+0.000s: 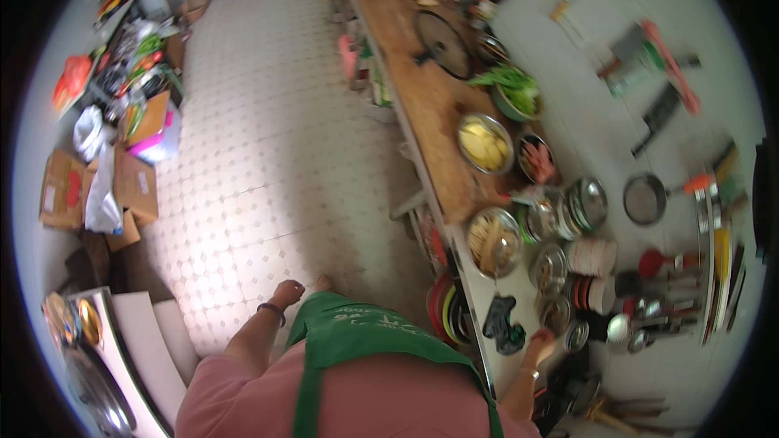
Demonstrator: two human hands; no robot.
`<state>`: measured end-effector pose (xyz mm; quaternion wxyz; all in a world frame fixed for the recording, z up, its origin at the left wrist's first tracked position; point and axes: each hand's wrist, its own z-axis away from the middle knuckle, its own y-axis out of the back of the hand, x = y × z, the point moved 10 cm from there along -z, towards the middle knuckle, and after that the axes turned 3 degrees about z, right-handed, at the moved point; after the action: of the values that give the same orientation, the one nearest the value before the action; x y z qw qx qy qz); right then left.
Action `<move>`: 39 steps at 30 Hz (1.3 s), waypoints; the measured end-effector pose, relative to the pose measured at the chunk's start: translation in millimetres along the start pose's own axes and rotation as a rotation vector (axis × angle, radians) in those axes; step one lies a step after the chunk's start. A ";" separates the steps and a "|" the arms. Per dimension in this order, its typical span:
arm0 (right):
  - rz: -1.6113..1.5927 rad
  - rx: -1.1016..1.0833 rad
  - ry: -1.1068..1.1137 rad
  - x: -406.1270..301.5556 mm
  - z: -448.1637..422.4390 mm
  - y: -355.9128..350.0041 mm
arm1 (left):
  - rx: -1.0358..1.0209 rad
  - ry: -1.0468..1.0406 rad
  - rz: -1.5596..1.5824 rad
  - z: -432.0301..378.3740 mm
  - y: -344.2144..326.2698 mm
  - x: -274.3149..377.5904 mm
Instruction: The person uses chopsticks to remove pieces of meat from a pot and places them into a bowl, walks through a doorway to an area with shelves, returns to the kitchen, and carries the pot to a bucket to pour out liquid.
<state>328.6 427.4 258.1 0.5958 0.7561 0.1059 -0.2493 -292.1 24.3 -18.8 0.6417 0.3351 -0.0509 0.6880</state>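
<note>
My left hand (288, 293) hangs beside the green apron (365, 331) above the tiled floor, its fingers curled; whether it holds anything small is not clear. Over the counter on the right, my right hand (539, 345) is close to a crumpled black plastic bag (505, 323) and a small glass jar (576, 336); its fingers are blurred. Farther along the counter stand a metal bowl of pale food (494, 242), a metal bowl of peeled yellow pieces (485, 143), a bowl of pink meat (536, 159) and a green bowl of leafy greens (516, 94).
The wooden counter (420, 97) bears a glass pan lid (443, 44). Cleavers (660, 111) and a frying pan (645, 198) hang on the right wall. Cardboard boxes (135, 185) and piled vegetables stand at the left. A white cabinet (137, 328) is at the lower left.
</note>
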 end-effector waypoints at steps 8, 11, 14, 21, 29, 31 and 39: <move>0.260 -1.007 0.486 -216.2 211.4 -245.1 | 0.209 -0.336 -0.409 -101.3 126.2 7.7; 0.285 -1.125 0.556 -270.6 219.5 -317.8 | 0.351 -0.250 -0.167 -95.7 226.1 83.5; 0.327 -1.198 0.650 -334.5 208.7 -393.0 | 0.443 -0.228 -0.007 -103.2 305.0 113.6; 0.229 -1.291 0.994 -578.7 169.3 -595.3 | 0.747 0.032 -0.053 -129.0 404.2 15.7; -0.404 -1.202 1.114 -1032.3 192.7 -682.1 | 0.590 0.524 0.775 -122.5 321.4 -54.1; -0.431 -1.279 1.149 -1090.3 219.9 -690.3 | 0.386 0.237 -0.033 -157.4 315.8 -6.6; -0.034 -1.402 1.415 -1152.4 222.5 -825.4 | 0.026 0.407 0.033 -345.6 403.3 -4.2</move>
<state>-1087.9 593.9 100.9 0.7038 0.2062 0.5707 0.3693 -798.9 124.5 -142.0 0.6230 0.1963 0.0834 0.7525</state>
